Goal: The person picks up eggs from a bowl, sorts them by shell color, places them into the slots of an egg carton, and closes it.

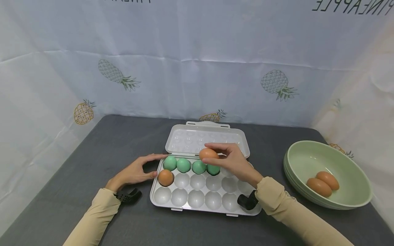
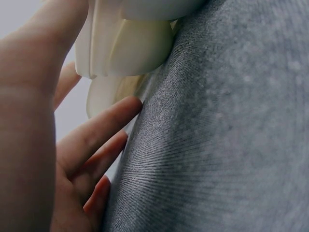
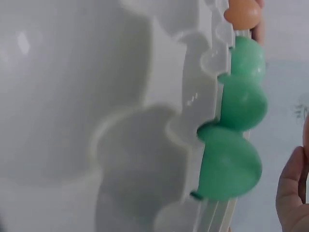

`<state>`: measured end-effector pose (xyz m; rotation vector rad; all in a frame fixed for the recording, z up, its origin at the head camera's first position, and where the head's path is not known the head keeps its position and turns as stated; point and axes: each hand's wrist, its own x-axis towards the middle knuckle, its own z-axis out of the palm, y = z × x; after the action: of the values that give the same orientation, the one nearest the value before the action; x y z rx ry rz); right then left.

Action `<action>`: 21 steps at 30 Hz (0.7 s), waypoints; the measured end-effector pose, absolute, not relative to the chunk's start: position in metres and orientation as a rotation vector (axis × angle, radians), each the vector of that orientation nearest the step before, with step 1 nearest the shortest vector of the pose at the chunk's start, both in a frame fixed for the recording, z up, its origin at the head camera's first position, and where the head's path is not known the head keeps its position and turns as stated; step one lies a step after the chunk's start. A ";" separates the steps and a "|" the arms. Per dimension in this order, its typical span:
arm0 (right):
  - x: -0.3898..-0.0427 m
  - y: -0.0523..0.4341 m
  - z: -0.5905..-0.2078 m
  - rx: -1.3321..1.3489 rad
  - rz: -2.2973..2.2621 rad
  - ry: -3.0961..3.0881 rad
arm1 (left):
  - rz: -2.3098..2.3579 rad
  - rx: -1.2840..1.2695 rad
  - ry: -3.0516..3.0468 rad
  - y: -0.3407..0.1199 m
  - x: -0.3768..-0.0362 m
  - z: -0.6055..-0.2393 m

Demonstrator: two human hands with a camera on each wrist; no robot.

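Plainly a smooth brown egg (image 1: 208, 153).

Head view downward; wrist views close against egg tray (image 1: 203, 201).

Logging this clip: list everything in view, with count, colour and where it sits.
egg tray: one, white, lid open, middle of the table
green eggs: four, in the tray's far row
brown egg in tray: one, left end of the middle row
brown egg in hand: one, held above the far row
bowl: light green, on the table's right side; looks like a stack, count unclear
brown eggs in bowl: two, side by side
table: one, dark grey cover
backdrop: white cloth with pineapple print
left hand: rests at the tray's left end, fingers straight
right hand: pinches the brown egg
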<state>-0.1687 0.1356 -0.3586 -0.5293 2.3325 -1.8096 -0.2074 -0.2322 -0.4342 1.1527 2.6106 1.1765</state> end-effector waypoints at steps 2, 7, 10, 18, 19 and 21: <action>-0.168 0.128 -0.359 -0.523 -1.834 2.333 | 1.173 1.159 2.613 -0.232 -0.207 -0.435; -0.162 0.106 -0.360 -0.524 -1.883 2.288 | 1.183 1.145 2.604 -0.232 -0.207 -0.435; -0.158 0.093 -0.363 -0.522 -1.899 2.206 | 1.190 1.133 2.597 -0.232 -0.207 -0.435; -0.149 0.076 -0.365 -0.523 -1.868 2.132 | 1.192 1.121 2.592 -0.233 -0.207 -0.435; -0.147 0.075 -0.364 -0.508 -1.855 2.131 | 1.190 1.116 2.592 -0.233 -0.207 -0.434; -0.144 0.073 -0.363 -0.484 -1.832 2.135 | 1.186 1.104 2.595 -0.233 -0.207 -0.433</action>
<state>-0.1444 0.0727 -0.3627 -0.4842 2.1353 -1.8319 -0.2065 -0.2327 -0.4334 1.1036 2.5952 1.1865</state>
